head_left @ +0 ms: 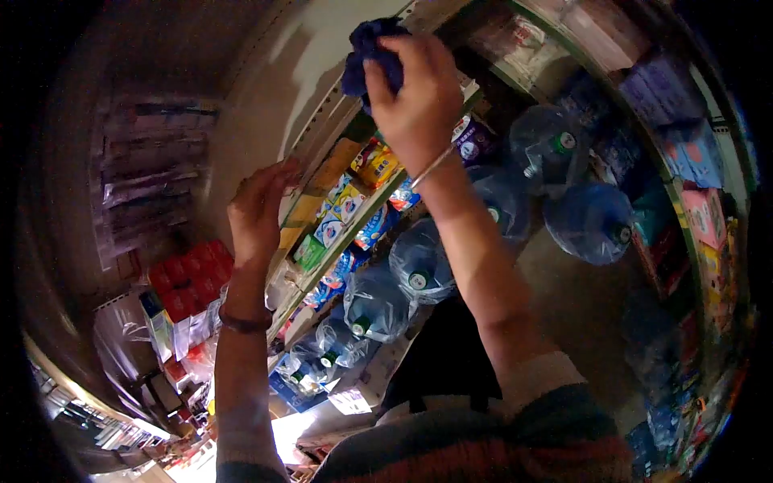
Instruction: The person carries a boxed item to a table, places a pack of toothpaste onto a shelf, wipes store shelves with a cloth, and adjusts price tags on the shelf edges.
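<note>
High in the head view, my right hand (419, 88) is closed on a crumpled dark blue cloth (373, 63), against the pale upper part of a shelf unit. A thin bangle circles that wrist. My left hand (259, 205) is raised lower on the left, its fingers stretched toward the perforated shelf edge (314, 121). Its fingertips are dim, so I cannot tell whether they touch the edge. Nothing shows in this hand. Between my arms, yellow, white and green packets (346, 201) stand on a shelf.
Large clear blue water bottles (378, 302), several in plastic wrap, stand below the shelf; more bottles (592, 221) stand to the right. Stocked shelves (696, 161) curve along the right side. Red packs (189, 278) are stacked at left. Bright light enters at the bottom.
</note>
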Motion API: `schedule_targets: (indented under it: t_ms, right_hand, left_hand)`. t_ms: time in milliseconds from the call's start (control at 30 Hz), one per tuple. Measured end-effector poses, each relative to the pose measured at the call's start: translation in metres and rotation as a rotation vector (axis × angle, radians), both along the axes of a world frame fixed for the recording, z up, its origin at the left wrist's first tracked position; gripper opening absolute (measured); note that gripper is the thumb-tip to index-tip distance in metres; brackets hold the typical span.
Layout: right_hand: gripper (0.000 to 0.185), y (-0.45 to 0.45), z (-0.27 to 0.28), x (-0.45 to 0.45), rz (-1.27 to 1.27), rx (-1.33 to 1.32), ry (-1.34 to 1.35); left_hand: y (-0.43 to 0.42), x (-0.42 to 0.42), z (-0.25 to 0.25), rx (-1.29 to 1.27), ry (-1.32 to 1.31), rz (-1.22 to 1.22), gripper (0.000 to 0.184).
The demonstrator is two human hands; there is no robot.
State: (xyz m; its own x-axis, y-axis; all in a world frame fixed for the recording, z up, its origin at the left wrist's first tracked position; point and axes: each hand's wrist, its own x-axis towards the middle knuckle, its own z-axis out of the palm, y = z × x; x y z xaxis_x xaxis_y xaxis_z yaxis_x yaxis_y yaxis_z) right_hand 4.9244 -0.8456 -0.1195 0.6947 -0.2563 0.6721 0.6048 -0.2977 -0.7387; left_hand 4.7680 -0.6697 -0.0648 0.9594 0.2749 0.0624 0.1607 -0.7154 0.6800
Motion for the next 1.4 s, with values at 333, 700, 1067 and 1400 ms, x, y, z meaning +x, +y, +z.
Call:
schedule_targets:
  t_ms: [333, 700, 1067, 1400]
  right_hand:
    - [0.036, -0.061, 0.027, 0.109, -0.305, -0.35, 0.386]
    - [0.028, -0.046, -0.008, 0.07, -0.137, -0.33, 0.056]
    - [0.036, -0.062, -0.036, 0.038, -0.029, 0.135, 0.124]
    - [0.029, -0.107, -0.071, 0.057, 0.282, 0.75, 0.469]
  left_hand:
    - [-0.003, 0.002, 0.004, -0.03, 0.012, -0.007, 0.02]
    - [0.005, 0.0, -0.004, 0.015, -0.021, -0.011, 0.021]
    - [0.005, 0.003, -0.001, 0.085, -0.051, -0.049, 0.018]
    - [0.0, 0.004, 0.005, 0.013, 0.0, -0.05, 0.019]
